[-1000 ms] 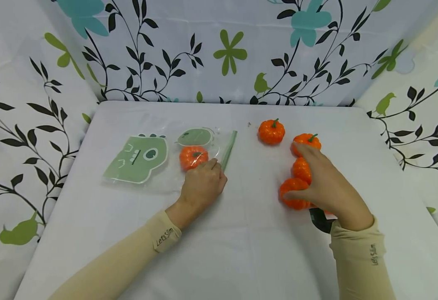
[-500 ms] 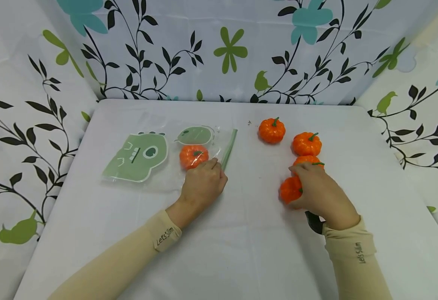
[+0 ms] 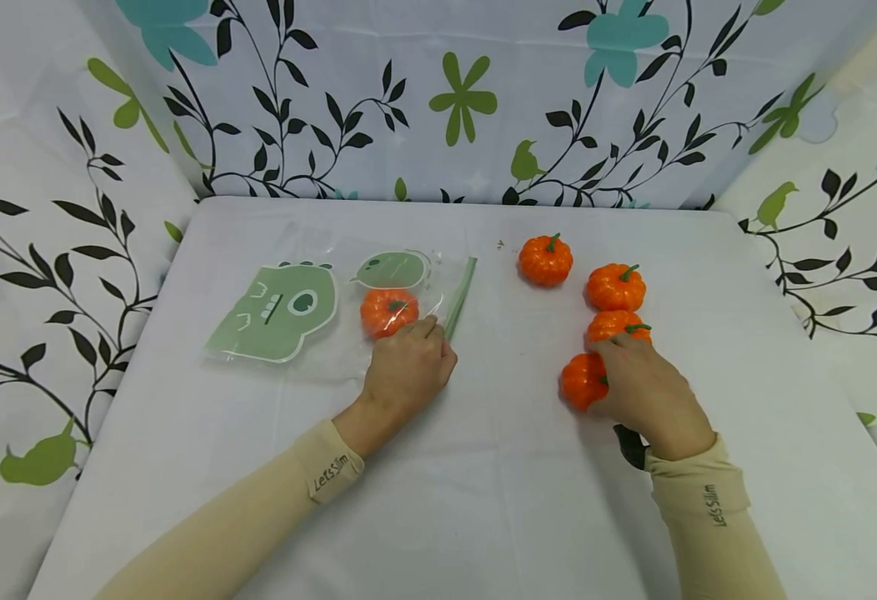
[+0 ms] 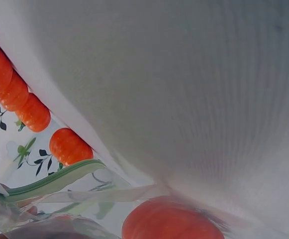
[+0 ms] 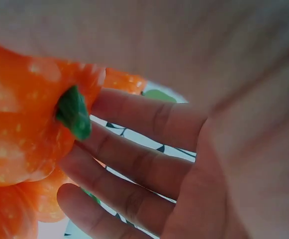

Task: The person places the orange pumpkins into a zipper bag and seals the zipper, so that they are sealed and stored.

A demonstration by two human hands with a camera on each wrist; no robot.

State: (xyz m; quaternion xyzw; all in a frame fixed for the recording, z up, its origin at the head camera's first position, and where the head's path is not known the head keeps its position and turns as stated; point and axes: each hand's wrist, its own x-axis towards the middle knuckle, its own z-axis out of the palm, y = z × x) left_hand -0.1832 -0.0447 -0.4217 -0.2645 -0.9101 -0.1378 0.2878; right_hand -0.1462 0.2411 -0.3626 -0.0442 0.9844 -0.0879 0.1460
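A clear zip bag (image 3: pixel 318 342) printed with a green dinosaur face lies at the left, one small orange toy pumpkin (image 3: pixel 388 312) showing through it. My left hand (image 3: pixel 408 362) grips the bag near its green zip edge (image 3: pixel 459 298); its fingertips are mostly hidden. At the right, my right hand (image 3: pixel 652 396) holds the nearest toy pumpkin (image 3: pixel 583 382), thumb on the near side and fingers on the far side. In the right wrist view the fingertips (image 5: pixel 107 102) touch this pumpkin beside its green stem (image 5: pixel 74 112).
Behind the held pumpkin stand more toy pumpkins: one close by (image 3: pixel 614 325), another farther back (image 3: pixel 615 287) and one at the back left (image 3: pixel 545 260). A dark object (image 3: pixel 631 446) lies partly hidden under the right wrist. Leaf-patterned cloth (image 3: pixel 378 100) surrounds the white table (image 3: pixel 438 517).
My right hand has come down and left, and its fingers have closed in on the nearest pumpkin, uncovering the pumpkins behind. The left hand and bag stay in place.
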